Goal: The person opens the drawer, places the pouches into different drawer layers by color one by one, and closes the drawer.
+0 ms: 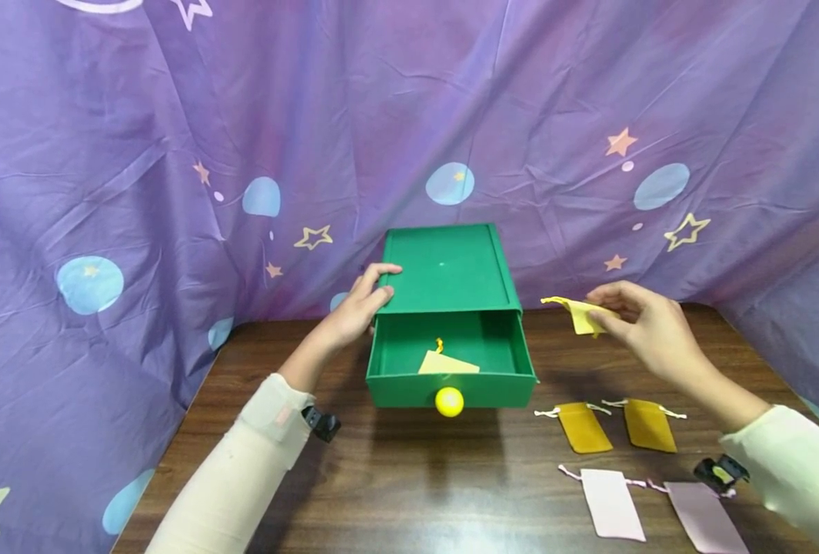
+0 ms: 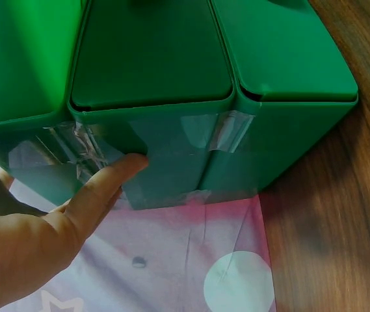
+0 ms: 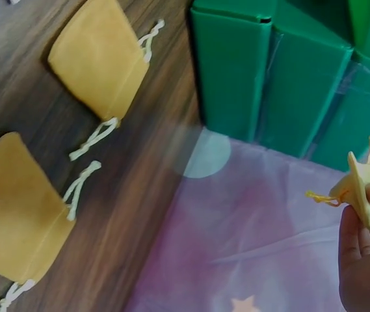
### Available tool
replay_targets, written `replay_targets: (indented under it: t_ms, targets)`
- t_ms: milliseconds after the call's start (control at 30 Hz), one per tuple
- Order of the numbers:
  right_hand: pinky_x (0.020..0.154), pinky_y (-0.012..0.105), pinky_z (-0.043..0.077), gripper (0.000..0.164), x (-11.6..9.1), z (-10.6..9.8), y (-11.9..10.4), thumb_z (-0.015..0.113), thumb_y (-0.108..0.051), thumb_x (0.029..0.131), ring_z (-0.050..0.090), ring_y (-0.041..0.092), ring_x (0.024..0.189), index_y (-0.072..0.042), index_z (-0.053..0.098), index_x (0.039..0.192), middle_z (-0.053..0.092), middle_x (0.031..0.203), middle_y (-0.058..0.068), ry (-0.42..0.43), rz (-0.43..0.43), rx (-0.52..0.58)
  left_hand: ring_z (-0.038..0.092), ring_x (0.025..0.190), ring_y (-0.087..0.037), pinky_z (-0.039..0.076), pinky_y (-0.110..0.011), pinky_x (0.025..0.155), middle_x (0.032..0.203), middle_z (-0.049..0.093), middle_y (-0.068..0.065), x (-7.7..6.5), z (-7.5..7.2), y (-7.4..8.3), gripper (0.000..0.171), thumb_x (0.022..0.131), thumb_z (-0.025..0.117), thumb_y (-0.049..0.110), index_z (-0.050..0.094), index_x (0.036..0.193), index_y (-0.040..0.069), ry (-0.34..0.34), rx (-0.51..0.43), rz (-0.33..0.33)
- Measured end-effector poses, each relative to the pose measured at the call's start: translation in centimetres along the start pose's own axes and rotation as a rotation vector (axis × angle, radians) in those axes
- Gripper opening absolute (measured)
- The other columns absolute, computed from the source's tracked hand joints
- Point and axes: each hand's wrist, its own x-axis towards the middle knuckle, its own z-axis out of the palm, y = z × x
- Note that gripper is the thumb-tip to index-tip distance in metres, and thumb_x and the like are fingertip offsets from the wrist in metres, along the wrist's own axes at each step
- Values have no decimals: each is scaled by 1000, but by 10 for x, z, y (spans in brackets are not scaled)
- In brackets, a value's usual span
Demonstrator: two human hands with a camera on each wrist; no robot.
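Note:
A green drawer box (image 1: 444, 269) stands at the back of the table, its top drawer (image 1: 409, 390) pulled out by a round yellow knob (image 1: 449, 402). Inside the drawer lies a pale yellow drawstring pouch (image 1: 448, 363). My left hand (image 1: 357, 308) rests against the box's upper left edge, fingertips on the top; in the left wrist view an extended finger (image 2: 110, 185) touches the taped green wall. To the right of the box, my right hand (image 1: 647, 327) pinches another yellow drawstring pouch (image 1: 584, 317) between thumb and fingers, raised above the table, its cord pointing left.
On the table (image 1: 381, 492) at right lie two mustard drawstring pouches (image 1: 584, 428) side by side. Nearer me are a pale pink pouch (image 1: 613, 504) and a mauve pouch (image 1: 707, 517). A purple patterned cloth (image 1: 354, 138) hangs behind the table.

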Motion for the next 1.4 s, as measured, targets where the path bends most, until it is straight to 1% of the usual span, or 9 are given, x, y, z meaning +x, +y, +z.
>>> replay_targets:
  t_ms: [367,567,667,767,933,1033,1167,1300,1400]
  targets:
    - [76,6,53,22,8,-2,-28,79,6,86,64,-12,86,0,74,106,74,101,16,5,-26,47,46,108,-35,54,-29,53,146,27,-26,1,0,3,48,104,43,26,39,152,17,17,-1,-2]
    - [77,7,54,22,10,-2,-40,79,8,85,65,-11,87,0,74,105,74,104,18,7,9,90,49,103,-34,55,-30,54,146,27,-26,1,0,2,48,105,42,27,39,152,19,13,0,-5]
    - [77,8,54,23,10,-3,-45,79,8,85,65,-9,87,0,74,106,74,102,16,8,6,109,50,101,-33,55,-30,55,146,27,-26,1,0,1,48,105,42,28,39,152,19,8,3,-6]
    - [78,9,55,24,11,-4,-51,79,9,85,66,-8,87,0,74,106,75,100,11,7,-6,127,52,99,-33,55,-30,55,147,27,-25,1,1,1,48,105,42,28,38,153,20,6,0,-10]
    - [80,9,55,25,11,-4,-64,77,10,85,67,-5,88,0,74,107,74,99,-5,-2,-28,160,54,95,-32,55,-30,55,146,27,-25,0,1,2,49,105,43,28,39,153,20,7,-7,-17]
    - [81,9,55,25,11,-3,-73,77,10,86,67,-4,89,1,73,108,73,99,-9,-6,-39,176,54,96,-33,56,-30,55,147,26,-26,-1,1,3,48,105,43,27,38,153,19,8,-14,-19]
    - [81,10,55,25,10,1,-84,77,10,86,67,-3,89,0,73,108,73,100,-6,-14,-54,191,53,100,-35,56,-30,55,147,25,-26,-2,1,3,48,105,43,27,38,152,18,8,-22,-17]
    - [82,11,56,25,10,6,-96,77,8,87,68,0,90,-3,73,109,74,101,3,-28,-71,205,50,104,-35,55,-29,55,147,25,-27,-1,1,1,48,105,43,27,39,152,17,11,-17,-10]
    - [81,12,56,24,10,11,-103,77,6,87,69,2,90,-4,73,109,74,102,8,-44,-85,221,50,103,-34,55,-29,55,147,26,-27,-2,1,1,48,105,43,26,39,152,17,11,-15,-7]
